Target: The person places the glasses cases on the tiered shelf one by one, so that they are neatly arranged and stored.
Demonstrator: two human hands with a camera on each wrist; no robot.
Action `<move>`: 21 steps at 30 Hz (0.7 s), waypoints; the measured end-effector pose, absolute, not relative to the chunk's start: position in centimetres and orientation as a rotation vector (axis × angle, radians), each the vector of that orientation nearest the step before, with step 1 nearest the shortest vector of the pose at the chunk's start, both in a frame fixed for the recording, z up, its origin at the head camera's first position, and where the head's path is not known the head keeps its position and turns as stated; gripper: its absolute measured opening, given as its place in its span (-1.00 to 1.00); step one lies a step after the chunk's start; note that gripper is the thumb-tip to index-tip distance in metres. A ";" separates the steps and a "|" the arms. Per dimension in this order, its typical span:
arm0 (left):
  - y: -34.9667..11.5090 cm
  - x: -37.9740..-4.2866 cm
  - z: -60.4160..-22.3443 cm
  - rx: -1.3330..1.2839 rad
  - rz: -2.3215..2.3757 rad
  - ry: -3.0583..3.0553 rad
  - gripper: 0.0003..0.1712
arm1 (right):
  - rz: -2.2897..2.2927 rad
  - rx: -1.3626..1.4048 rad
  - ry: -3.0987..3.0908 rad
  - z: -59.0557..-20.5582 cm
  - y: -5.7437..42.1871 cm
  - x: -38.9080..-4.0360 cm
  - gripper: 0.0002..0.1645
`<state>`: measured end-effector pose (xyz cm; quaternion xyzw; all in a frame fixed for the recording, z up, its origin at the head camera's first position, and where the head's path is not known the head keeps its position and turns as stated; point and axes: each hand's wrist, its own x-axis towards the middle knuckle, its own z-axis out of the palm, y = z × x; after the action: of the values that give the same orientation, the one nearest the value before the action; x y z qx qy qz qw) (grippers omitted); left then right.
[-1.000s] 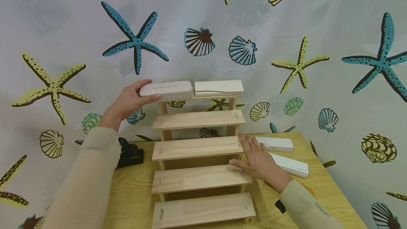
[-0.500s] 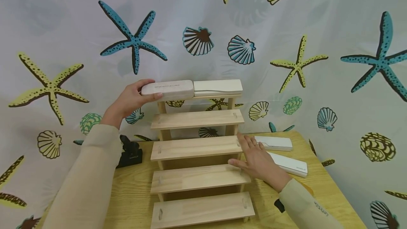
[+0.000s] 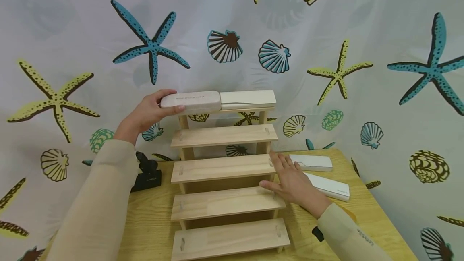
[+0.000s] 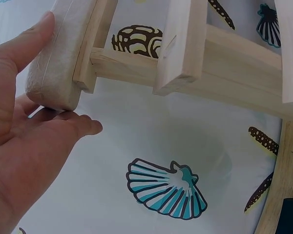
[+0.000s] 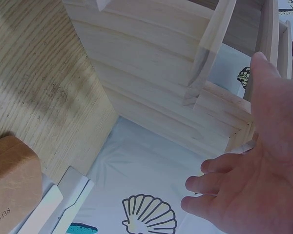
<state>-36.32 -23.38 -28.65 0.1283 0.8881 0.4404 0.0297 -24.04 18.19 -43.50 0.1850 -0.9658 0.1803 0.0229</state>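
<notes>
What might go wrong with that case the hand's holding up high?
The pale case could tip off if the left hand lets go, since its end seems to stick out past the top shelf. Pushing it right might knock off the white case, which sits right beside it near the shelf's other end.

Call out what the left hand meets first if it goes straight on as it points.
The left hand holds the pale case; going straight on, that case would probably meet the white case beside it first. In the head view their ends look touching, though depth is hard to judge.
</notes>
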 end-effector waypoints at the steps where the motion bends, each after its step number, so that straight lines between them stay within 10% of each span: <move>1: -23.4 -36.3 -28.7 0.396 1.361 2.734 0.00 | 0.559 0.572 -2.992 -43.5 18.2 -24.0 0.23; 21: -23.0 -36.7 -28.8 0.395 1.391 2.707 0.05 | 0.567 0.568 -3.000 -43.4 18.2 -24.0 0.23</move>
<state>-36.71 -23.04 -28.76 0.1287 0.8815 0.4528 0.0362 -24.00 18.23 -43.42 0.1828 -0.9659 0.1824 0.0179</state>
